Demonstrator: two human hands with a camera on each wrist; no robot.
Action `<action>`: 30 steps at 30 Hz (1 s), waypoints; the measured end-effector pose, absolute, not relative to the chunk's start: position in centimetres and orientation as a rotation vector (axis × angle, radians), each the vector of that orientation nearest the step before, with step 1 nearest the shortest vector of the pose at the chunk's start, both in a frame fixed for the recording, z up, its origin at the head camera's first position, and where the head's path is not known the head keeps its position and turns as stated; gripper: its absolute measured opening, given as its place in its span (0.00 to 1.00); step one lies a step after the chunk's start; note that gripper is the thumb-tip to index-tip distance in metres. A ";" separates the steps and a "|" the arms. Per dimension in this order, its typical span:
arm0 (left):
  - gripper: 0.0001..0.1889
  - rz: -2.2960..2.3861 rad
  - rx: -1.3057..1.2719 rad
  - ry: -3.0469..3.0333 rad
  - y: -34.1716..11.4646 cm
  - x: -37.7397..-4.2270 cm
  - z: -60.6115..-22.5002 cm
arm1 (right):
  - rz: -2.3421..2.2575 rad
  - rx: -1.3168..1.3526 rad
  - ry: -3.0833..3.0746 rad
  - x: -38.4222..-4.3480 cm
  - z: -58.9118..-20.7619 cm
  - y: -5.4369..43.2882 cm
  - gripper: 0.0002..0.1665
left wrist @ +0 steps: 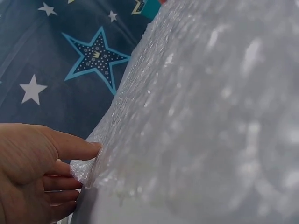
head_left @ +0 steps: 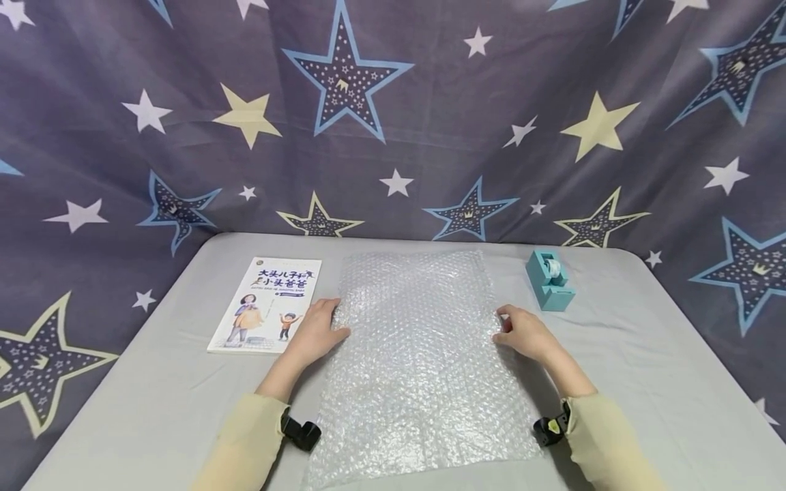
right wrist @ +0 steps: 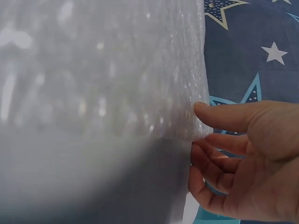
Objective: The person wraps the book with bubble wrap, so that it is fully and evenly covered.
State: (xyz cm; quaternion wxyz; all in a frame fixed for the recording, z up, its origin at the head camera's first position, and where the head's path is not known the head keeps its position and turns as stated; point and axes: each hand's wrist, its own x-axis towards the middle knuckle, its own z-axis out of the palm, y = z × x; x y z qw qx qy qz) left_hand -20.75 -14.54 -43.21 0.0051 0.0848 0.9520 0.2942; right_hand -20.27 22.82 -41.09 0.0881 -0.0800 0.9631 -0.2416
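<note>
Plastic bubble wrap point(head_left: 417, 354), one clear sheet, is spread before you over the grey surface point(head_left: 153, 409), its long sides to your left and right. Your left grip point(head_left: 316, 331) is at its left edge and your right grip point(head_left: 529, 334) at its right edge. From the head view you get nearly all of the bubble wrap but little of how you hold it; the wrist views show that. On the left, your thumb point(left wrist: 77, 147) lies over the edge with fingers point(left wrist: 60, 183) under it, pinching the bubble wrap; on the right you pinch it between thumb and forefinger, the other fingers curled below. Much of the wrist views is blurred, so you can't fairly say how much of the bubble wrap rests on the surface.

Only the head view gives you the rest whole. One teal dispenser point(head_left: 549, 290) stands right of the bubble wrap, just beyond your right grip, with one roll of tape point(head_left: 553, 267) seated in it. One book point(head_left: 264, 305) lies cover up on the other side, just beside your left grip. Behind, a dark cloth point(head_left: 399, 153) printed with stars hangs past the surface's far edge.
</note>
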 end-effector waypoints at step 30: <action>0.29 0.861 0.439 2.985 -15.0 -20.5 -42.9 | -0.621 -0.302 2.930 -21.8 -40.6 22.8 0.29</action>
